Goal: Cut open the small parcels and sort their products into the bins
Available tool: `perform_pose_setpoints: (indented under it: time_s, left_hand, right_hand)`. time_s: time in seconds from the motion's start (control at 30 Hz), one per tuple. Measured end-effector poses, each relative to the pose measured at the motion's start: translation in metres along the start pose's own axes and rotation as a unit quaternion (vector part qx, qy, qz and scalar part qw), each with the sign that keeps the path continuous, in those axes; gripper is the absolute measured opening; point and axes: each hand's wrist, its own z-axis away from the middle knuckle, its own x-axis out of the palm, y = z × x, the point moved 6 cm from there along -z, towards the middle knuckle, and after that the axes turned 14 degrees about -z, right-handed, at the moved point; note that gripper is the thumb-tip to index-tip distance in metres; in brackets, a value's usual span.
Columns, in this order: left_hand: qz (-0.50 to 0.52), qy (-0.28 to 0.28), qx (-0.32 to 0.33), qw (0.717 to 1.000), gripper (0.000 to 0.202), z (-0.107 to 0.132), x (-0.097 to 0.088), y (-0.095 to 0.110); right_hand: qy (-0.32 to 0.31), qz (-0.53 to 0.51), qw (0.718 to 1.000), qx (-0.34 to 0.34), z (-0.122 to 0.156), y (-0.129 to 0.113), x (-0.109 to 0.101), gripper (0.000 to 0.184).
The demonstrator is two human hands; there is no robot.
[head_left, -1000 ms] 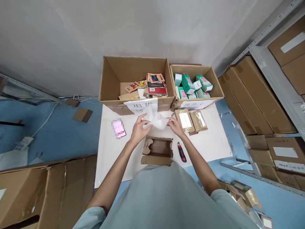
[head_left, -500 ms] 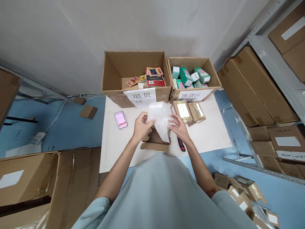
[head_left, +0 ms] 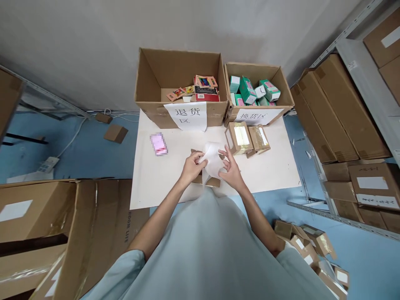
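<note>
Both my hands meet over the white table (head_left: 156, 183) on a white sheet of thin paper (head_left: 212, 160). My left hand (head_left: 191, 167) pinches its left edge with curled fingers. My right hand (head_left: 230, 168) grips its right side, fingers bent round the crumpled sheet. Under the paper lies an opened small cardboard box (head_left: 211, 181), mostly hidden by my hands.
A large carton (head_left: 150, 89) labelled in Chinese holds colourful packs; a smaller carton (head_left: 281, 89) holds teal boxes. Two taped brown parcels (head_left: 246, 138) and a blurred pink item (head_left: 158, 144) lie on the table. Cartons fill shelves right, floor left and bottom right.
The paper, held up spread out half a second ago, is now bunched lower between my hands. The view has shifted; the red-handled knife is no longer visible.
</note>
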Motion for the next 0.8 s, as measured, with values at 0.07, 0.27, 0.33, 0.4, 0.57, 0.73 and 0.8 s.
perform_pose_setpoints:
  time_s: [0.07, 0.27, 0.33, 0.4, 0.57, 0.73, 0.8]
  left_hand:
    - [-0.059, 0.006, 0.024, 0.998, 0.029, 0.002, 0.001, -0.011]
    - [-0.267, -0.028, 0.073, 0.960, 0.031, 0.000, 0.005, -0.035]
    - [-0.314, -0.055, 0.077, 0.945, 0.036, -0.002, 0.011, -0.044]
    - [-0.340, -0.083, 0.080, 0.933, 0.038, -0.003, 0.019, -0.052]
    - [-0.353, -0.139, 0.097, 0.920, 0.040, 0.001, 0.032, -0.062]
    - [-0.341, -0.104, 0.081, 0.931, 0.051, 0.006, 0.015, -0.065]
    - [-0.340, -0.089, 0.081, 0.933, 0.049, 0.007, 0.005, -0.065]
  right_hand:
    - [-0.014, 0.055, 0.998, -0.008, 0.003, -0.003, 0.007, 0.123]
    - [-0.034, 0.267, 0.962, -0.031, 0.008, 0.006, 0.012, 0.093]
    - [-0.056, 0.308, 0.950, -0.017, 0.009, 0.019, 0.012, 0.090]
    - [-0.088, 0.344, 0.935, 0.010, 0.010, 0.035, 0.014, 0.088]
    - [-0.157, 0.448, 0.877, 0.071, 0.009, 0.070, 0.030, 0.076]
    - [-0.169, 0.555, 0.803, 0.134, -0.015, 0.091, 0.046, 0.044]
    - [-0.166, 0.563, 0.795, 0.154, -0.028, 0.097, 0.052, 0.040]
